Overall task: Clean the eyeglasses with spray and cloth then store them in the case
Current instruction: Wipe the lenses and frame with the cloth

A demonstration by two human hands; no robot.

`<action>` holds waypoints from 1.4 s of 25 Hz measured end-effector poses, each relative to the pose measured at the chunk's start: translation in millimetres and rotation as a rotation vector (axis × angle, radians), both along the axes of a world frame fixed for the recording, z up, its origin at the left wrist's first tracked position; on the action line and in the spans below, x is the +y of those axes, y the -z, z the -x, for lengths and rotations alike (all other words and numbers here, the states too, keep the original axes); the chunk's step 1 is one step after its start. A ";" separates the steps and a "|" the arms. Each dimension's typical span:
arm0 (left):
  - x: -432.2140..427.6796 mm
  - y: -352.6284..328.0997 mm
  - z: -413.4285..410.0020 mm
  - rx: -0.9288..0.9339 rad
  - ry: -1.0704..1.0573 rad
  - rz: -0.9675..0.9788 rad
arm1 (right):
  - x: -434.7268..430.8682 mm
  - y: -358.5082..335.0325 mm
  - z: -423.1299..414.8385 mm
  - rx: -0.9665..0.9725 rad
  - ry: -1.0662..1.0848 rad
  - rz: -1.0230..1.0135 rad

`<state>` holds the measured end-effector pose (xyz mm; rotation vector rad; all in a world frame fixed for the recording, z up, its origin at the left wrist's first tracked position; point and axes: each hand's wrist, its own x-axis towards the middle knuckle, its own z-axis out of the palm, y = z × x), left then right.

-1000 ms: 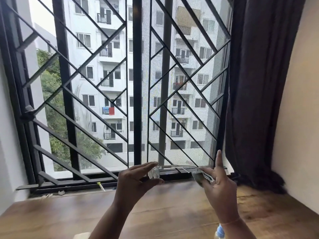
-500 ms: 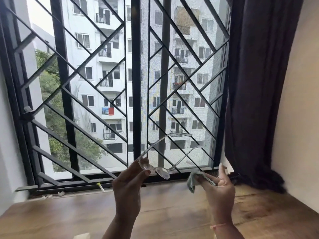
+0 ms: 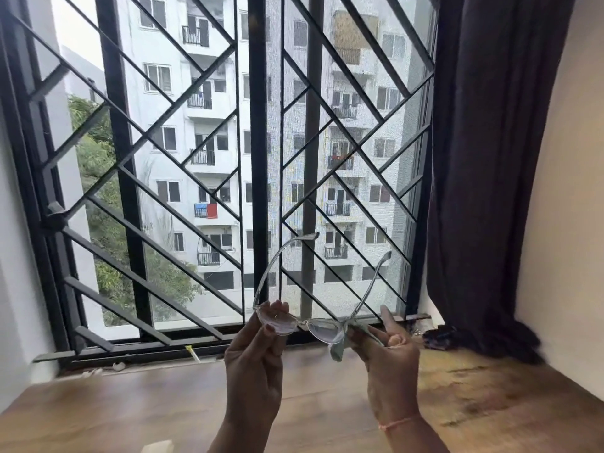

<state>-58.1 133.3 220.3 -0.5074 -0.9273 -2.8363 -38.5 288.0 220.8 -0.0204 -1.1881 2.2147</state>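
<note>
Eyeglasses (image 3: pixel 305 322), clear-framed, held up w/ temples open before window grille (image 3: pixel 183 178), above wooden surface (image 3: pixel 130 407). Left hand (image 3: pixel 258 351) pinches one lens; right hand (image 3: pixel 389 351) grips what looks like a cloth (image 3: pixel 338 349) against the other.

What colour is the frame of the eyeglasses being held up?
Clear, see-through plastic: the eyeglasses have no tint, seen in the head view, the only one.

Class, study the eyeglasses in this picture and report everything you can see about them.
The eyeglasses have a clear, plastic-looking frame and transparent lenses. Both temple arms are unfolded and point up and away toward the window grille. They are held in the air above the wooden surface. The left hand pinches the left lens; the right hand presses a pale cloth at the right lens.
</note>
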 end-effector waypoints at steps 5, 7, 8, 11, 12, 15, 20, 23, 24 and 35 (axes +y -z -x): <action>-5.7 -2.1 2.9 0.028 -0.008 0.026 | 2.3 -5.1 -3.9 0.025 -0.069 -0.030; -7.8 -1.8 4.1 0.031 -0.013 0.046 | 4.8 -4.2 -4.0 0.019 -0.075 -0.071; -8.8 -1.8 4.8 0.029 -0.019 0.057 | 6.3 -3.6 -4.1 0.020 -0.083 -0.087; -13.2 0.6 7.5 0.048 -0.026 0.103 | 11.8 -4.7 -5.6 0.033 -0.106 -0.099; -14.6 0.9 7.0 0.058 -0.029 0.125 | 15.0 -5.2 -5.6 0.040 -0.105 -0.100; -17.7 2.7 5.9 0.116 -0.044 0.218 | 23.7 -8.2 -5.4 0.050 -0.082 -0.105; -18.3 6.2 7.9 0.098 -0.074 0.281 | 36.2 -14.7 -7.2 0.087 -0.027 -0.123; -18.1 7.1 9.7 0.076 -0.119 0.338 | 39.0 -19.7 -11.4 0.135 0.017 -0.187; -17.6 7.1 9.9 0.076 -0.132 0.354 | 40.1 -19.7 -12.8 0.147 0.033 -0.217; -10.9 3.8 4.8 0.057 -0.169 0.373 | 42.3 -12.5 -18.1 0.167 0.226 -0.349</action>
